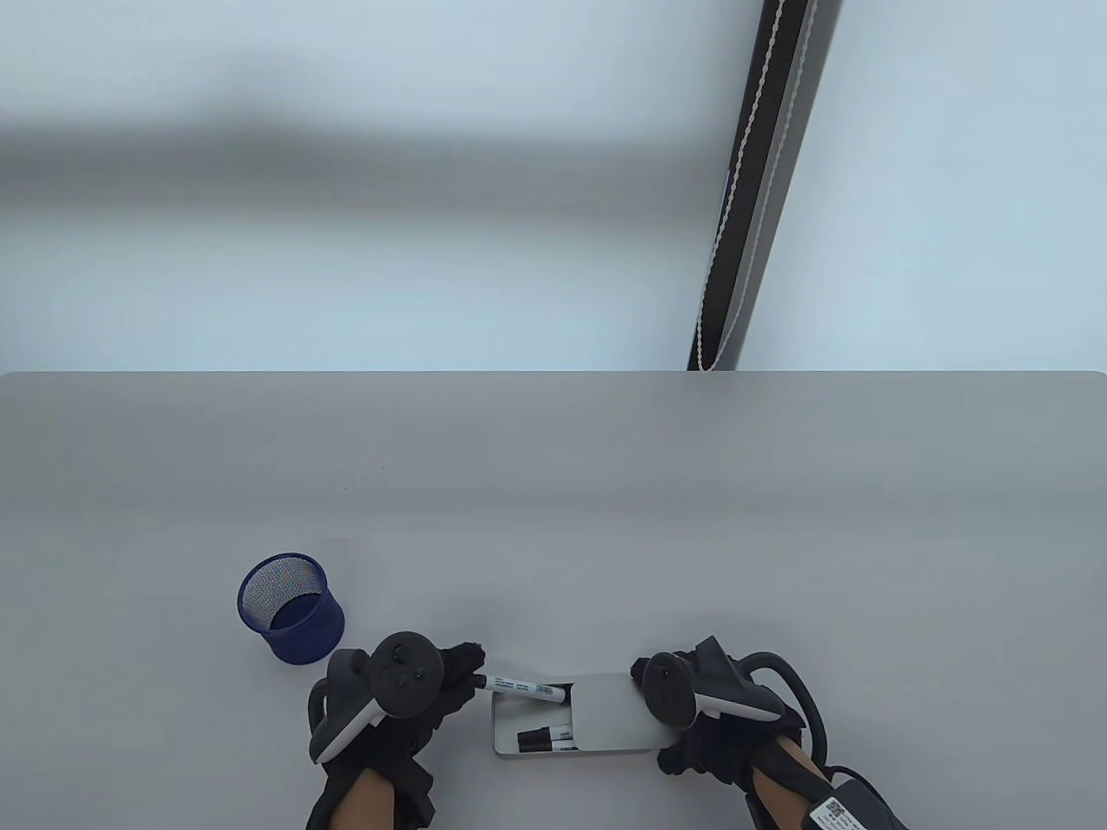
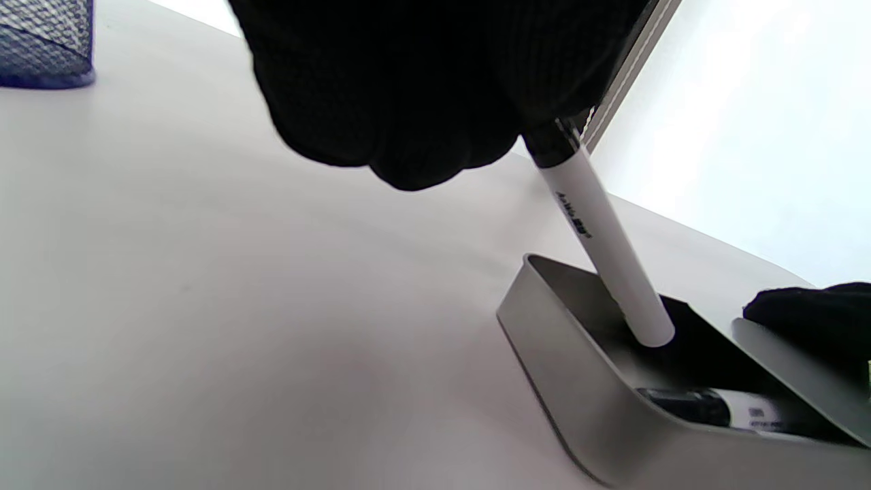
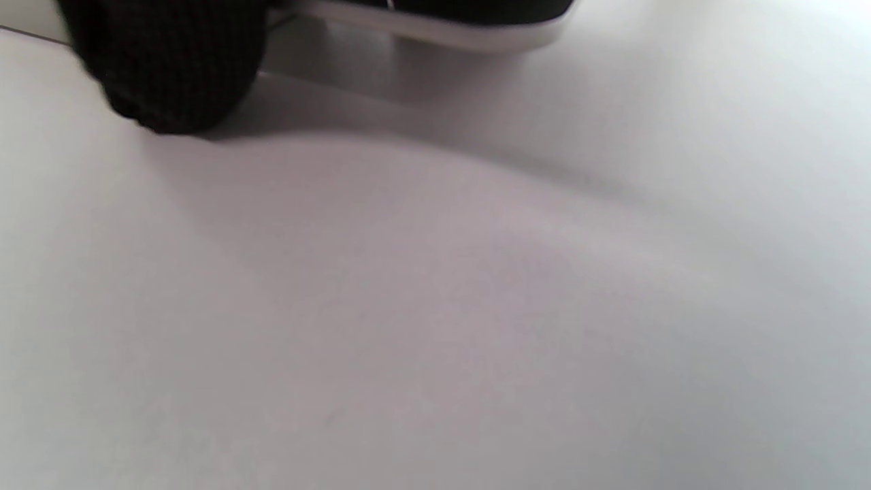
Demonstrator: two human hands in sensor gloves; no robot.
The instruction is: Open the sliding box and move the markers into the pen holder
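My left hand [image 1: 467, 679] pinches the black cap end of a white marker [image 1: 519, 687]. The marker slants down, its other end still inside the silver sliding box [image 1: 510, 748]. The lid [image 1: 610, 709] is slid right, so the left part is uncovered, and more markers [image 1: 545, 737] lie in it. My right hand [image 1: 655, 716] holds the box's right end, fingers at the far edge and thumb at the near one. The left wrist view shows the fingers [image 2: 408, 88] on the marker [image 2: 602, 238], and another marker [image 2: 708, 405] in the box [image 2: 585, 395]. The blue mesh pen holder [image 1: 290, 609] stands upright to the left.
The grey table [image 1: 605, 519] stretches back to its far edge below a pale wall. A dark post with a twisted cord [image 1: 761, 190] stands behind the table at the right. The right wrist view shows one gloved finger [image 3: 170, 68] on the tabletop beside the box edge [image 3: 442, 30].
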